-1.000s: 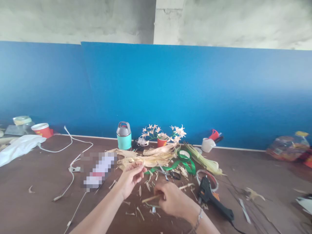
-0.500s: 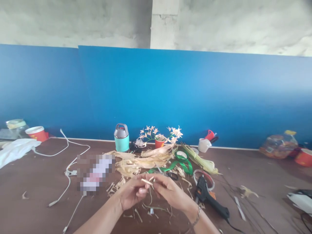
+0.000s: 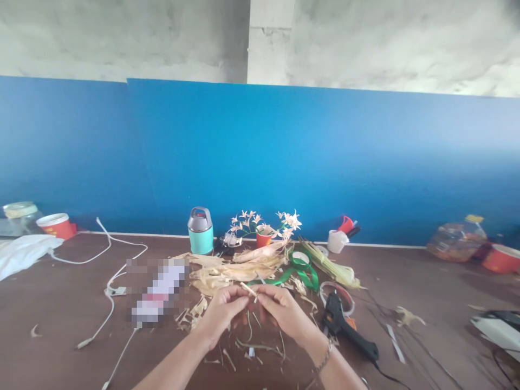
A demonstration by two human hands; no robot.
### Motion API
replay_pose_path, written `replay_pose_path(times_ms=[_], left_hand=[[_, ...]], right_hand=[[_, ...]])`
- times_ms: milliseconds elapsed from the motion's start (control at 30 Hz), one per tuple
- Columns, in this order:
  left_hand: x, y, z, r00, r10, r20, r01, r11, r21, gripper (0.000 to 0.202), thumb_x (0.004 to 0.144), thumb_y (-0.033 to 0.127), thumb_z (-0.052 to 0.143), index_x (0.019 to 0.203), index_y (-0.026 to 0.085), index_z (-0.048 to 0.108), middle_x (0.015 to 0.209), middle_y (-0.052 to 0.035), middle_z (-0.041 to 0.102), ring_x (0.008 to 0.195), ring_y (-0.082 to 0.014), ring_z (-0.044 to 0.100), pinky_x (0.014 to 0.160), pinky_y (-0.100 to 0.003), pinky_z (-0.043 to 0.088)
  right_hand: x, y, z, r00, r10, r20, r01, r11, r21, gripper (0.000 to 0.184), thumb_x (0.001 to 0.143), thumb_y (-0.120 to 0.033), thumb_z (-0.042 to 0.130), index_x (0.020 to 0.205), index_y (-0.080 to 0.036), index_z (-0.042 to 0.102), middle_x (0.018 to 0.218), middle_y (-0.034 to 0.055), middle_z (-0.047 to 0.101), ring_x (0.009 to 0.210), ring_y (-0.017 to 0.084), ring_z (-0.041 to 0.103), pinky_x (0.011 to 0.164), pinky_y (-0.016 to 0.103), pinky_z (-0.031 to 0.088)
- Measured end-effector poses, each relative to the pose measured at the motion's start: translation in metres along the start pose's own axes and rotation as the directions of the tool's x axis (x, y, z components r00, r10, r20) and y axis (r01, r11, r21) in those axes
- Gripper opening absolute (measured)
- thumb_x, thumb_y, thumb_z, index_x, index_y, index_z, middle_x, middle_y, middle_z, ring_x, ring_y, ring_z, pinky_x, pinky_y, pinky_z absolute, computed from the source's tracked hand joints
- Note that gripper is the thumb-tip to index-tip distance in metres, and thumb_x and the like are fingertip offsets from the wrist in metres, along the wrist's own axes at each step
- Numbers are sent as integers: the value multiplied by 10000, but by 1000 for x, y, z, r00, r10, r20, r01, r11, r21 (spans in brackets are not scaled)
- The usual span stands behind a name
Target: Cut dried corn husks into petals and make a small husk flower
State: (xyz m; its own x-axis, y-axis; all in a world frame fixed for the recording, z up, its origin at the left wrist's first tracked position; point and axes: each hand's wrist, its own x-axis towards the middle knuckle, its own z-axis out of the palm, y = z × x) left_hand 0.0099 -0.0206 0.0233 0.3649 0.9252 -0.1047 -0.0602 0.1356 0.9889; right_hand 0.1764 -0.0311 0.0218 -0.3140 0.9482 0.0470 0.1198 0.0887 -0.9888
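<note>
Pinching a pale stick [image 3: 248, 289] in their fingers, the left hand [image 3: 225, 313] and right hand [image 3: 283, 313] meet above the bench [image 3: 60, 309], in front of the husks [image 3: 244, 271] and green ribbon [image 3: 313, 281]; the glue gun [image 3: 354, 337] lies to their right.

A smooth, dark brown table [image 3: 52, 303] is stretching across the view. Near its far edge, a turquoise-and-grey lidded container [image 3: 201, 241] is standing left of a red paper cup [image 3: 264, 240], and a small white plastic cup [image 3: 337, 242] is standing farther right. Papery tan husks [image 3: 235, 271] are covering the middle, while a shiny green ribbon [image 3: 313, 277] is curling beside them. A black glue gun [image 3: 351, 333] is lying on the right; a thin white cable [image 3: 111, 303] is winding on the left.
</note>
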Motion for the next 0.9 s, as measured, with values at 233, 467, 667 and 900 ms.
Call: replay_pose_path(times_ms=[233,467,667,900], left_hand=[[0,-1,2,1000,11,-19,-11,1000,-9,150,722,283,576,682,141,606,580,1,620,434,-78,503,380,-170,282],[-3,-2,11,984,6,-177,-16,998,-54,133,680,265,572,615,150,562,494,22,580,409,-85,489,365,-168,282],[-2,-10,17,946,-43,-323,-13,985,-169,139,635,245,595,545,155,538,434,44,524,365,-68,442,349,-166,239],[-3,-8,19,932,-105,-347,25,974,-226,162,611,265,639,549,143,552,474,22,568,372,-65,462,349,-162,235]], right_hand=[[-2,-3,2,1000,7,13,-6,997,-71,334,838,-380,505,1080,-192,637,540,-24,533,388,59,356,360,165,259],[-1,1,8,976,-217,-32,198,936,-292,333,875,-272,412,1084,-197,660,659,25,655,562,141,557,559,244,475],[-6,9,18,927,-373,-27,277,734,-620,532,773,-45,372,1247,-227,531,1019,95,673,905,206,631,800,319,496],[-4,13,19,945,-316,-85,62,430,-901,647,701,-1,399,1294,-251,472,846,71,671,667,180,645,578,232,491]])
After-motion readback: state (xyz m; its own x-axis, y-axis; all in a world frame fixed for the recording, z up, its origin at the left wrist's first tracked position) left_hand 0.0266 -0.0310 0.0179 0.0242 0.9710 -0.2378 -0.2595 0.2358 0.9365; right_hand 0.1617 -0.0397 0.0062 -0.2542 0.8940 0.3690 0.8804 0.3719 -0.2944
